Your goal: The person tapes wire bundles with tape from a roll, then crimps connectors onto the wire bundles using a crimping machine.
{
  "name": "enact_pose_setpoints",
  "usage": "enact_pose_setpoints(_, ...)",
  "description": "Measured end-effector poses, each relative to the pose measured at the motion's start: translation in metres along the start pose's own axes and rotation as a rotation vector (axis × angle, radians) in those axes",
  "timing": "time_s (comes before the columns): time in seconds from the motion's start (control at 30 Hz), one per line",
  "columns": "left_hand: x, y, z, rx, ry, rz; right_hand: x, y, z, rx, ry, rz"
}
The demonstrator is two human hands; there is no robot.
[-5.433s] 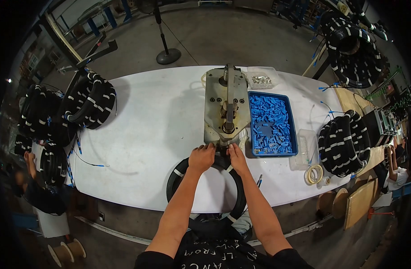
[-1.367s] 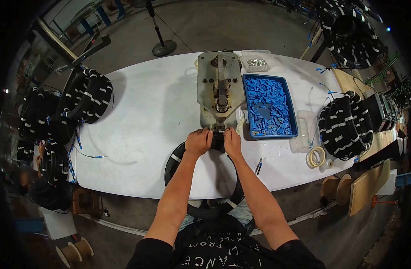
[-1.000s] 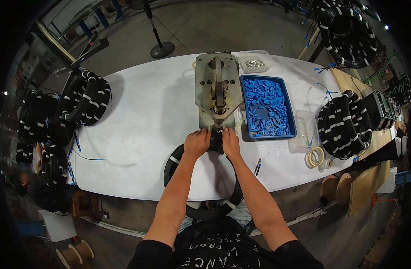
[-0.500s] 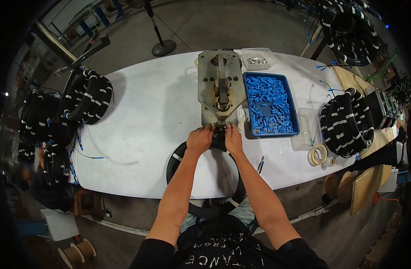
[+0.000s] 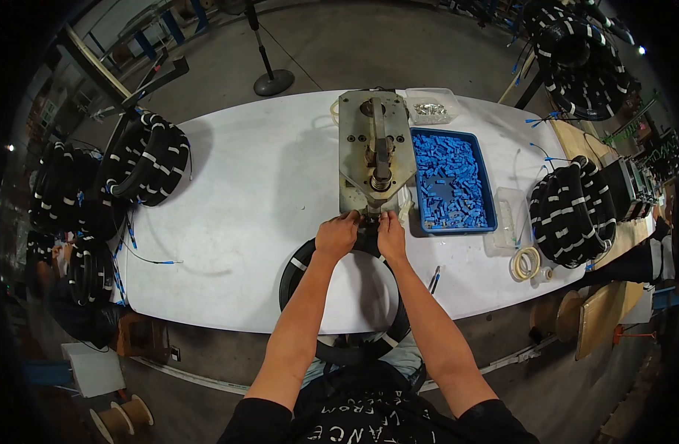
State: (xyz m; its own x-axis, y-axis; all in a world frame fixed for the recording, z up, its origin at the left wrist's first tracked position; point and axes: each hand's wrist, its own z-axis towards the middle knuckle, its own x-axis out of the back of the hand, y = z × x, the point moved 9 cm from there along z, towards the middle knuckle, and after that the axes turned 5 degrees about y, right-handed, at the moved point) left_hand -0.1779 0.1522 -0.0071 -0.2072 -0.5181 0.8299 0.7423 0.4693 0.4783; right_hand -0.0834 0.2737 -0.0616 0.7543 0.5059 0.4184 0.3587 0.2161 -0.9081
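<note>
At the front foot of a metal hand press (image 5: 376, 152), my left hand (image 5: 337, 234) and my right hand (image 5: 390, 235) work close together. Both have bent fingers pinched at the press's lower tip. Whatever they hold there is too small and too covered to make out. Beneath my wrists lies a coil of thick black cable (image 5: 289, 285) with white tape bands, its near side hanging over the table edge. The coil's far side passes under and between my hands.
A blue tray (image 5: 458, 231) of small blue connectors stands right of the press, with a clear box (image 5: 431, 106) of metal pieces behind. Tape rolls (image 5: 525, 263), a pen (image 5: 435, 280) and a taped cable coil (image 5: 573, 211) lie rightward. More coils (image 5: 147, 159) hang left, near another person.
The whole view has shifted slightly, so the table and press appear a little lower and further right. My hands stay pinched at the press's tip.
</note>
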Motion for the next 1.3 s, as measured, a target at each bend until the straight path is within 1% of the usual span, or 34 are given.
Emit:
enact_pose_setpoints(0.17, 0.0, 0.0, 0.001, 0.012, -0.001, 0.008, 0.002, -0.004, 0.001, 0.03, 0.014, -0.028)
enact_pose_setpoints(0.3, -0.003, -0.002, 0.001, 0.009, 0.0, 0.017, 0.001, -0.004, 0.0, 0.0, -0.006, -0.021)
enact_pose_setpoints(0.37, -0.004, -0.004, 0.0, 0.02, -0.006, 0.03, 0.004, -0.011, -0.001, 0.063, 0.042, -0.016)
enact_pose_setpoints(0.57, -0.012, -0.009, 0.0, 0.048, -0.078, 0.062, 0.004, -0.009, -0.002, 0.029, 0.015, -0.029)
enact_pose_setpoints(0.8, -0.012, -0.009, 0.001, 0.05, -0.09, 0.077, 0.003, -0.01, -0.001, 0.007, 0.001, -0.046)
enact_pose_setpoints(0.9, -0.011, -0.007, 0.0, 0.036, -0.064, 0.058, 0.005, -0.01, -0.002, 0.051, 0.034, -0.043)
enact_pose_setpoints(0.97, -0.008, -0.006, 0.0, 0.021, -0.03, 0.052, 0.003, -0.009, -0.002, -0.007, -0.022, -0.033)
enact_pose_setpoints(1.1, -0.005, -0.004, 0.002, 0.005, -0.018, 0.056, 0.003, -0.008, 0.0, -0.001, -0.011, -0.016)
enact_pose_setpoints(1.2, -0.005, -0.004, 0.0, 0.001, -0.017, 0.051, 0.001, -0.005, -0.002, -0.026, -0.042, 0.035)
enact_pose_setpoints(1.3, -0.008, -0.006, -0.001, 0.02, -0.067, 0.067, 0.001, -0.004, -0.002, -0.038, -0.048, -0.003)
